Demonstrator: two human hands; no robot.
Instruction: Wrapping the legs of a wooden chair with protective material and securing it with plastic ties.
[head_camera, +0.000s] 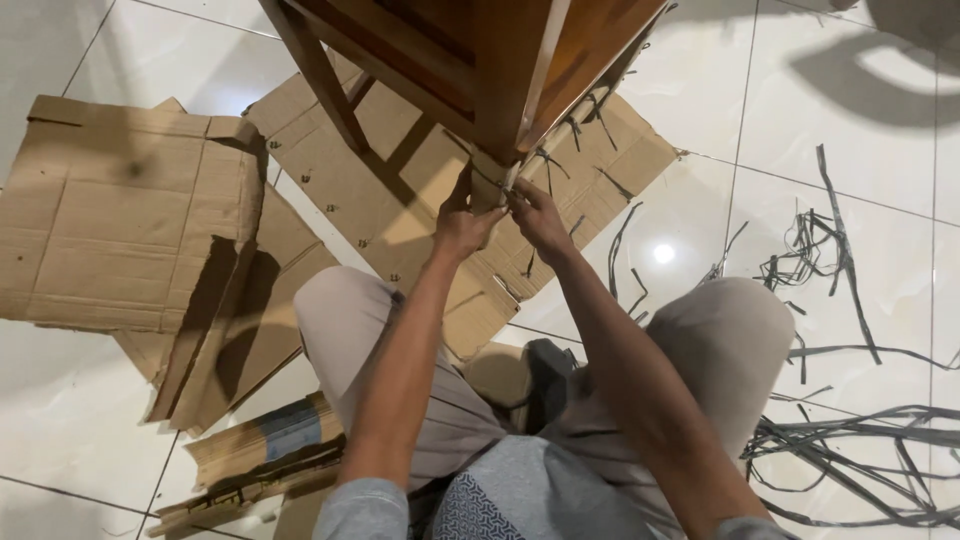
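Between the fingers of both hands, left hand (462, 226) and right hand (538, 218), sits a wrapped chair leg (487, 185), pinched. Cardboard (130, 230) lies left of them; strapping (850, 430) litters the tiles (700, 90) to the right.

Warm reddish-brown, glossy, on the wooden furniture frame (500, 60), with a lighter amber streak down its leg edge. Below it, a pale tan cardboard wrap (487, 185) around the leg end. Flattened cardboard sheets (110, 230) are plain kraft brown, creased, dotted with small dark staple marks; one folded piece (285, 430) shows a grey-blue tape band. The floor tiles (880, 130) are glossy off-white with thin dark grout lines and a bright white light spot. Packing straps (850, 430) lie in dark grey tangles. Trousers (720, 340) are plain beige; the shirt (520, 495) is grey with a navy patch of small white geometric print.
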